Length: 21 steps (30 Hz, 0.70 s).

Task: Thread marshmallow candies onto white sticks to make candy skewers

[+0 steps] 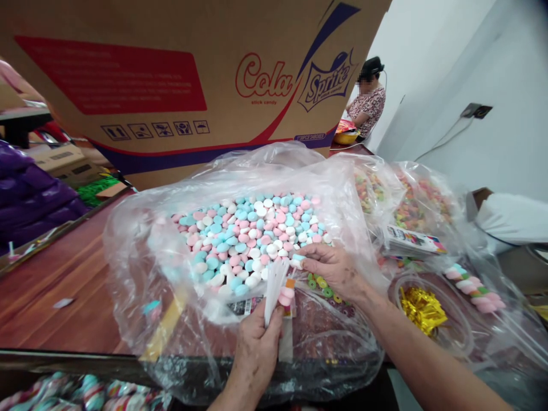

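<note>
- The left hand [254,354], nearest the camera at the lower edge, was closed around the foot of a narrow clear sleeve [274,282], thumb pressed against fingers, holding it upright; a pink piece [286,295] sat in or just behind it, and I could not tell which
- The right hand [338,268] reached in from the right, thumb and forefinger pinching one pale candy [297,261] just beside the sleeve's top, the other fingers loosely curled
- That candy hung over the near edge of a heap of pink, blue and white candies [252,237], which lay in a big clear plastic bag [141,251] with its mouth spread wide on the wooden desk [55,279]
- The pieces looked light, soft and a little squashy, so a hard pinch would probably dent them; fingertips on the two sides seemed the place to hold
- The sleeve looked thin, limp and slippery, best gripped low so its mouth stayed free
- Small ring sweets [321,283] lay under film below the right hand
- Further right were bags of mixed coloured sweets [411,200], a clear tub of gold foil [422,308] and a skewer of pastel pieces [471,285]
- A printed cardboard box [171,74] stood behind the big bag, with purple packs [29,200] at the left
- Another person [368,105] sat far back by the wall, well apart from these hands
</note>
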{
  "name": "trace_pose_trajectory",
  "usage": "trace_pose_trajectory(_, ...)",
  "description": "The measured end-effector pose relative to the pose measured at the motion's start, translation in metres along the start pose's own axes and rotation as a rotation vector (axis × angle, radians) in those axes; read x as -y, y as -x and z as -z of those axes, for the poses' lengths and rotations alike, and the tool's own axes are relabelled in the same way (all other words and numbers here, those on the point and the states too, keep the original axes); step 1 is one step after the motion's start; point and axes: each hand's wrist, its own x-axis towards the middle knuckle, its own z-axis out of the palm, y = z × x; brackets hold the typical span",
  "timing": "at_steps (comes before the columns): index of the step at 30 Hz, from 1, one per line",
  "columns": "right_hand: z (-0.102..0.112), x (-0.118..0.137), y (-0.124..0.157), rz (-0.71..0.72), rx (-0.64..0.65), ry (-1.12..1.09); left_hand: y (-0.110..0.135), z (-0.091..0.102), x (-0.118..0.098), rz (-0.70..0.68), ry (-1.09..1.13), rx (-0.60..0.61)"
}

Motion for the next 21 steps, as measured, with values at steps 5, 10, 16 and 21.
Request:
trace_pose_trajectory(5, 0.005, -0.004, 0.002, 0.101, 0.045, 0.205, 0.0, 0.001, 0.0, -0.028, -0.002, -0.01)
trace_pose_trajectory(10, -0.001, -0.011, 0.006, 0.182, 0.008, 0.362, 0.001, 0.003, 0.0, -0.017, 0.029, -0.02)
trace_pose_trajectory(16, -0.015, -0.015, 0.017, 0.286, -0.035, 0.464, 0.001, 0.002, 0.001, -0.035, 0.043, -0.047)
trace_pose_trajectory(21, -0.032, -0.024, 0.028, 0.446, 0.036, 0.565, 0.001, 0.0, -0.002, -0.025, 0.08, -0.084)
